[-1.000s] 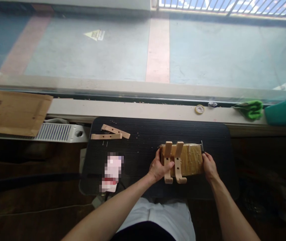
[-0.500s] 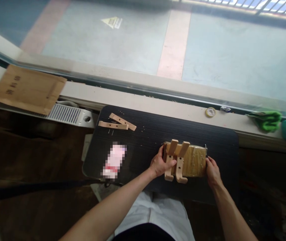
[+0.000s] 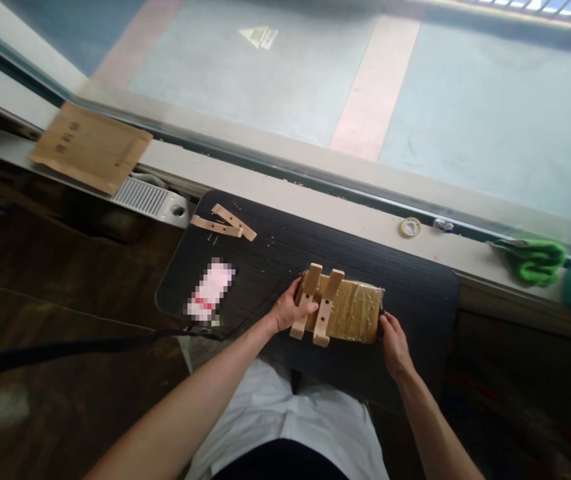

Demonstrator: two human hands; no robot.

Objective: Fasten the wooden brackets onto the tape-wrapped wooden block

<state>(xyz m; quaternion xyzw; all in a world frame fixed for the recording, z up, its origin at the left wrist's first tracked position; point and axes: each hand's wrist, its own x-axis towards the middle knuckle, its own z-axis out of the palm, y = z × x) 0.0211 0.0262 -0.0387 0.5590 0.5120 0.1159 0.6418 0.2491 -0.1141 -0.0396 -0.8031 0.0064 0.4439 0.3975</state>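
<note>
A block wrapped in brown packing tape (image 3: 355, 310) lies over the black table, with two pale wooden hooks, a left wooden hook (image 3: 307, 301) and a right wooden hook (image 3: 330, 300), side by side across its left part. Dark holes show in both hooks. My left hand (image 3: 288, 310) is closed around the block's left end, its thumb pressing across the left hook. At the block's right end, my right hand (image 3: 393, 337) is closed with its fingertips on a small dark piece, whose kind I cannot make out. Two more wooden hooks (image 3: 223, 228) lie crossed at the table's far left.
The black table (image 3: 275, 267) stands against a window sill. A blurred-out pink rectangle (image 3: 210, 290) lies on its left. On the sill are a tape roll (image 3: 409, 227) and a green fluffy cloth (image 3: 538, 261). A brown envelope (image 3: 93, 147) rests left; a black strap (image 3: 90, 348) hangs below.
The camera view has turned and shifted, so the table and hands appear further left. Both hands keep their hold, and the hooks stay in place on the block.
</note>
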